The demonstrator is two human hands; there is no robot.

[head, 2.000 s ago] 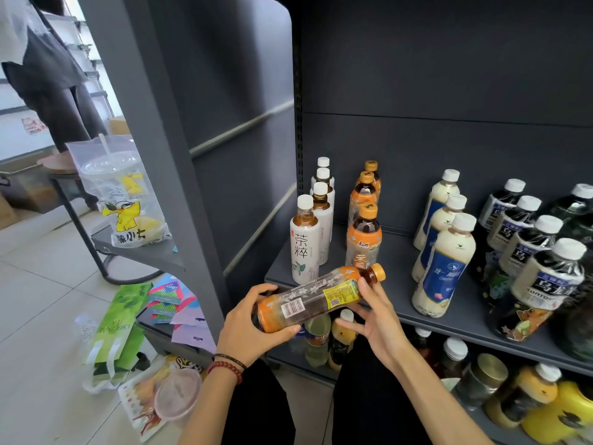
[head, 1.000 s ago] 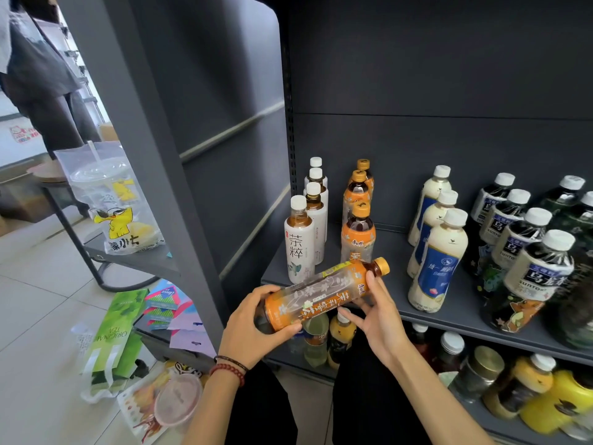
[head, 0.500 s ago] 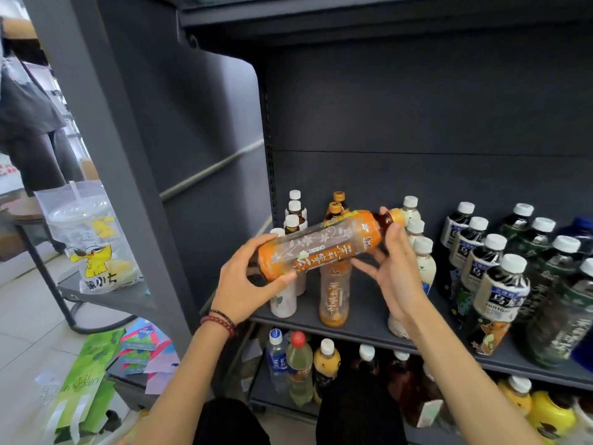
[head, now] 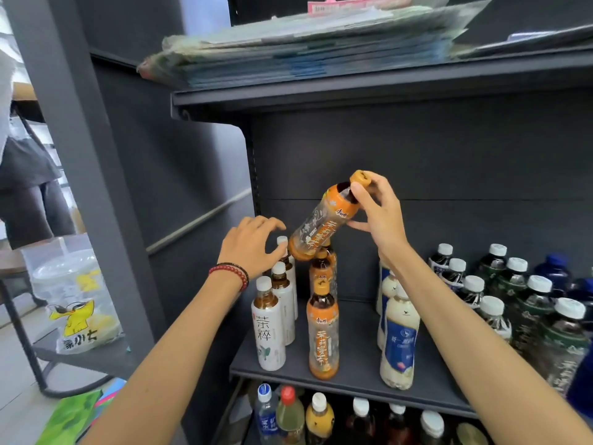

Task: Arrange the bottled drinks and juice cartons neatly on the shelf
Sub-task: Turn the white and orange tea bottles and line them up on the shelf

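My right hand (head: 378,210) grips an orange-labelled tea bottle (head: 321,224) by its neck, just under the orange cap. The bottle hangs tilted above the back of a row of like orange tea bottles (head: 322,329) on the grey shelf (head: 356,377). My left hand (head: 253,247) hovers beside the bottle's base with fingers spread and loosely bent, holding nothing. Left of that row stands a row of white-labelled tea bottles (head: 268,329). To the right are cream milk-tea bottles with blue labels (head: 398,342) and dark oolong bottles (head: 494,316).
A shelf above carries flat stacked packets (head: 305,49). The lower shelf holds mixed bottles (head: 288,415). The unit's grey side panel (head: 199,220) closes the left. Beyond it a low table bears a bagged cup (head: 77,303), and a person stands at far left.
The view has risen. My right hand lifted the bottle and tipped it toward upright over the orange row. My left hand let go of its base and now hovers open.
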